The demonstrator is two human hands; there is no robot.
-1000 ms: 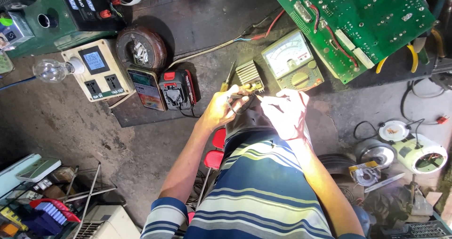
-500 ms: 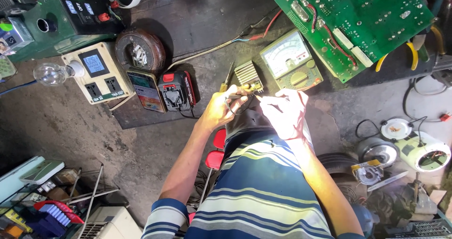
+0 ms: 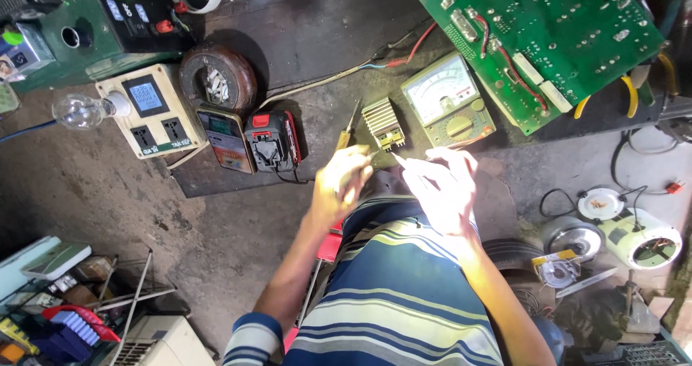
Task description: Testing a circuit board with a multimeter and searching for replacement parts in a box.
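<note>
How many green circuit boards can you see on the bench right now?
1: a large green circuit board lies at the top right, beyond the analog meter and the finned heat sink. Others may be hidden in the clutter.

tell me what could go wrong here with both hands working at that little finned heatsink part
The left hand and right hand meet at the finned heatsink under glare, so a tip could slip onto the wrong pin. The yellow-handled screwdriver lies right beside the left hand and might get knocked. The analog multimeter sits just past the right hand's fingers and could be bumped.
</note>
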